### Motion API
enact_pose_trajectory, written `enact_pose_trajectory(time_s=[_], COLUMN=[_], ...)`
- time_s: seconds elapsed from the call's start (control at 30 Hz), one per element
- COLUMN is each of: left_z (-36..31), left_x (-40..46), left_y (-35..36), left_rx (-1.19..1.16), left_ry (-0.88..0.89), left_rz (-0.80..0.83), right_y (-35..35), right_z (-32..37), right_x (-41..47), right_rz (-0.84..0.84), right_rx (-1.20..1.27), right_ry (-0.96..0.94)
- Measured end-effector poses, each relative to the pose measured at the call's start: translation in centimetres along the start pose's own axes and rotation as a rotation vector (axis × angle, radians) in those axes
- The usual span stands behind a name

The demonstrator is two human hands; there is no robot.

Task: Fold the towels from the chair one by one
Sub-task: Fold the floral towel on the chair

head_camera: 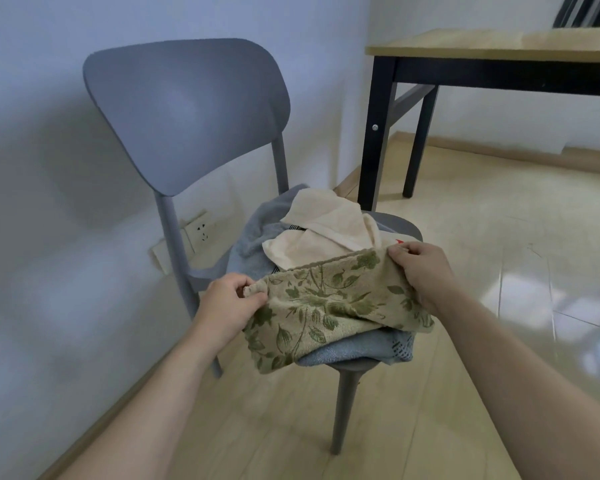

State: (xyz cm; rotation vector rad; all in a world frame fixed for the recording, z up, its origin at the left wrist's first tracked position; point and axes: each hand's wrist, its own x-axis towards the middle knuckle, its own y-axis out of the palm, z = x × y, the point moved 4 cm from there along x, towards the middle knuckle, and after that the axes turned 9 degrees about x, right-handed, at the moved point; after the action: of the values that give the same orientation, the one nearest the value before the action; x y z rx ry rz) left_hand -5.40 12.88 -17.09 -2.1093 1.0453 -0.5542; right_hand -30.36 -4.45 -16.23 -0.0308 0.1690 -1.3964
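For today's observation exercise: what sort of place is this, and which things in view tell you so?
Probably a room in a home: a grey chair piled with towels, a wall socket and a wooden-topped table.

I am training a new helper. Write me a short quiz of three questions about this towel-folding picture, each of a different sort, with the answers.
1. True or false: both hands grip the same towel.
2. Which towel is being held? A) cream towel B) floral towel C) blue towel
3. Fill in: the towels lie on the seat of a grey ____.

Key
1. True: the left hand and the right hand each pinch the upper edge of the floral towel.
2. B. The cream towel and the blue towel lie untouched.
3. chair.
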Motion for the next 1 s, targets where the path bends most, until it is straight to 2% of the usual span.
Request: enact_pose_trajectory(time_s=[0.13, 0.3, 0.43, 0.63, 0.9, 1.0], left_z=[-0.4, -0.3, -0.5, -0.7, 0.1, 0.0], left_x=[-0.1, -0.6, -0.9, -1.2, -0.9, -1.1], left_y=[-0.4, -0.5, -0.7, -0.5, -0.2, -0.6], left_rx=[-0.014, -0.041, -0.098, -0.091, -0.236, -0.315], left_ry=[0.003, -0.066, -0.074, -0.06, -0.118, -0.165], left_rz=[-0.005, 0.072, 0.07, 0.061, 0.069, 0.005], right_y=[-0.2, 0.1, -0.3, -0.3, 0.1, -0.1], right_z=[1.1, 0.9, 0.2, -0.3, -0.5, 0.0], right_x=[-0.6, -2.0, -2.0, -1.7, -1.5, -1.7], right_rz=[0.069, 0.153, 0.159, 0.302, 0.324, 0.306], right_rx=[-0.029, -0.142, -0.119, -0.086, -0.077, -0.075], right_ry=[-0.017, -0.026, 0.026, 0.032, -0.025, -0.061])
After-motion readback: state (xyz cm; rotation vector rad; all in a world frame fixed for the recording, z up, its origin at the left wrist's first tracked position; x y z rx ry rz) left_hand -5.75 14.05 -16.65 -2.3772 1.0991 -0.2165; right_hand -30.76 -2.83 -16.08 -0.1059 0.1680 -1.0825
